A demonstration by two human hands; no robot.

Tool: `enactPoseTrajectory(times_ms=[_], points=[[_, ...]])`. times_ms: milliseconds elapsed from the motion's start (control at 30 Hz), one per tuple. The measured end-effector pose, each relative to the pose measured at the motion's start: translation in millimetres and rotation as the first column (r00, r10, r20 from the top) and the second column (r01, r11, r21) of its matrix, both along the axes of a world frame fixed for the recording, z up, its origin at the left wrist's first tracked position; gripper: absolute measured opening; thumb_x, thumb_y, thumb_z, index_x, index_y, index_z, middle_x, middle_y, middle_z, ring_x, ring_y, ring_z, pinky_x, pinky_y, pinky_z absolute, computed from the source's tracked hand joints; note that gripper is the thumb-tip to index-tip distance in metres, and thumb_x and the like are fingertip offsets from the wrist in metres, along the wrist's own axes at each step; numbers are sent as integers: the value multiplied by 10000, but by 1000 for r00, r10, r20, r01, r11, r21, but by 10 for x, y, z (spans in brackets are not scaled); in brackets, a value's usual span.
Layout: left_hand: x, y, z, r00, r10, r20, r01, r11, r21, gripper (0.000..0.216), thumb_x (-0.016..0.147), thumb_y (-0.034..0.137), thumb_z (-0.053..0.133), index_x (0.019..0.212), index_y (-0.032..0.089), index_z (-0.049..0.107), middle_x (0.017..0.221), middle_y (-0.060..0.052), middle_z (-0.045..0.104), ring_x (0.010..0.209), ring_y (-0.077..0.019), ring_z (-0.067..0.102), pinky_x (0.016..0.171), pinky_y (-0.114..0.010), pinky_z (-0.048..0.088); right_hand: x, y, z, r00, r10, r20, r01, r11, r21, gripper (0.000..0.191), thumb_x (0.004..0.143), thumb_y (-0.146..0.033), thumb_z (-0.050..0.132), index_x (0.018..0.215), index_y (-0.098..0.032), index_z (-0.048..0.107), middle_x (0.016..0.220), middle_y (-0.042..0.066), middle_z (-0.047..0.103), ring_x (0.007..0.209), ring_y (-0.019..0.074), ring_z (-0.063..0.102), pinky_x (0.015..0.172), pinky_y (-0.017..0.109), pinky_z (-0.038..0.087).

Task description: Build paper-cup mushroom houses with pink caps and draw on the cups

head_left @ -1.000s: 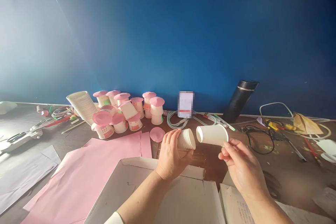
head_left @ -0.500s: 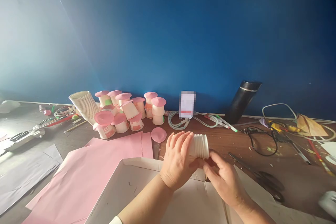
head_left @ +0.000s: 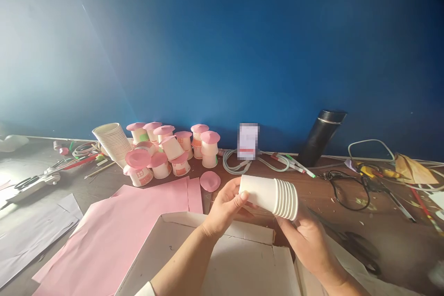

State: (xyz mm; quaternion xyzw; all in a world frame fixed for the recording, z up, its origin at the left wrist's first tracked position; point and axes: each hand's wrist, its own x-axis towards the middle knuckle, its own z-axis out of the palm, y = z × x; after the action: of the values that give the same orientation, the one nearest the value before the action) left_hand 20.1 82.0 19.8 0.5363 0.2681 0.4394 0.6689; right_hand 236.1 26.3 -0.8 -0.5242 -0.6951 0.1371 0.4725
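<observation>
A short stack of several white paper cups (head_left: 268,195) lies on its side in the air above the table, rims pointing right. My left hand (head_left: 224,208) pinches the closed bottom end with thumb and fingers. My right hand (head_left: 307,240) cradles the rim end from below, fingers curled under the stack. Both hands hover over the far edge of an open white cardboard box (head_left: 222,259).
Pink paper sheets (head_left: 114,231) lie left of the box, with a pink paper disc (head_left: 210,181) beyond. Cup houses with pink roofs (head_left: 169,152) and a tall cup stack (head_left: 113,141) stand at the back. Black flask (head_left: 321,138), cables (head_left: 342,185), scissors (head_left: 357,245) on the right.
A second ago my right hand held one cup apart from the stack. The stack is now held between both hands, turned sideways and raised a little.
</observation>
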Motion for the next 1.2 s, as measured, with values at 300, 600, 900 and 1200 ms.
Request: enactPoseTrajectory(times_ms=[300, 600, 900, 1200], points=[[-14, 30, 4, 995, 11, 103, -3, 997, -72, 529, 888, 453, 717, 1346, 225, 585, 1438, -127, 577, 1290, -319, 557, 901, -358, 545, 3, -76, 78, 956, 65, -285, -146, 950, -276, 281, 962, -498, 603, 940, -229, 685, 886, 43, 766, 896, 237, 740, 899, 302, 581], [-13, 43, 3, 996, -11, 88, 20, 994, -103, 605, 884, 482, 709, 1415, 240, 549, 1423, -129, 579, 1249, -320, 589, 849, -353, 571, -58, -108, 169, 981, -3, -194, -36, 980, -196, 291, 967, -495, 578, 890, -231, 671, 800, 51, 773, 756, 206, 753, 713, 229, 579], [27, 16, -62, 982, 127, -139, -146, 980, -136, 1123, 718, 509, 860, 1609, 271, 220, 1339, -151, 587, 1180, -329, 627, 1028, -539, 511, -78, -82, 86, 997, -41, -60, 32, 989, -143, 229, 962, -454, 584, 897, -258, 682, 814, 10, 774, 748, 184, 753, 691, 223, 565], [181, -15, -111, 823, 464, -328, -421, 886, 196, 1306, 593, 577, 899, 1605, 221, 152, 1616, -200, 201, 1547, -372, 153, 1243, -550, 220, -111, -54, 11, 996, -79, -33, 74, 986, -149, 239, 968, -461, 583, 898, -254, 682, 800, -3, 744, 714, 171, 699, 690, 240, 538]])
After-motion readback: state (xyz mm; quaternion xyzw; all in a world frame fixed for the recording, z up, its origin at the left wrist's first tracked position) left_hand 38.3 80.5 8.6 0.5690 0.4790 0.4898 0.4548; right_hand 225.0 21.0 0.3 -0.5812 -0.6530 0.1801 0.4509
